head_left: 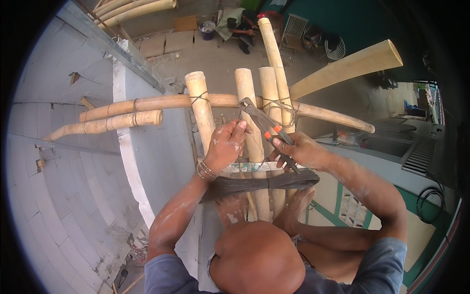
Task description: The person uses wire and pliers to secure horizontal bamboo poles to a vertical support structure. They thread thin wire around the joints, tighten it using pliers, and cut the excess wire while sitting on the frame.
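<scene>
At the frame's centre, the person's right hand (304,150) grips black-and-orange pincers (261,119) over an upright bamboo pole (255,148), while the left hand (224,146) pinches thin wire (239,114).

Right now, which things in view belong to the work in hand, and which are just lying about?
Apparently in use: pincers in the right hand, bamboo poles, bundled dark wire.
Apparently just lying about: bucket, white slatted chair, brown board.
</scene>
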Demonstrator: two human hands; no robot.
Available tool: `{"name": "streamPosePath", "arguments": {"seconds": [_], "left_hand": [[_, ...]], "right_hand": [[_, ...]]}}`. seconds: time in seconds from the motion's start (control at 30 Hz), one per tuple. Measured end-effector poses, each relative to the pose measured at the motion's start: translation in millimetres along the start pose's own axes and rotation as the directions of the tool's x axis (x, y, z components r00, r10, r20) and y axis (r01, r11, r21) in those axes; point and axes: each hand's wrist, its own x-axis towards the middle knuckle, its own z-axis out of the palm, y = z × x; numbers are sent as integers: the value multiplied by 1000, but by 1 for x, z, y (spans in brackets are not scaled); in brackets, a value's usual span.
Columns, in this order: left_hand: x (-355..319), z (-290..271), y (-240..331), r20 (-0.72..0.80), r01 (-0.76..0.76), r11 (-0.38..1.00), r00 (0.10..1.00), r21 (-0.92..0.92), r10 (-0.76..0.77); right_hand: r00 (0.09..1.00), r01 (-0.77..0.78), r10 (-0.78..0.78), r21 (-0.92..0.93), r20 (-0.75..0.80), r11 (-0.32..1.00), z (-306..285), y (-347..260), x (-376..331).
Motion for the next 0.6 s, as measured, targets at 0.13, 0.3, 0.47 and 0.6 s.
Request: {"name": "streamPosePath", "arguments": {"seconds": [0.13,0.3,0.47,0.6], "left_hand": [[-27,-43,19,-259,-28,992,966,-121,-4],[-46,-137,-19,-704,158,987,701,5,-108],[-31,-120,-87,-477,411,829,854,379,-205],[-45,8,-52,163,-302,271,885,914,436]], "right_hand": [[996,72,-76,-98,-47,993,-18,11,-9],[999,3,-9,-115,-50,993,-58,40,-48],[974,-181,121,-329,-193,927,-80,34,-102],[948,50,-223,-585,-228,810,-84,106,-132]]}}
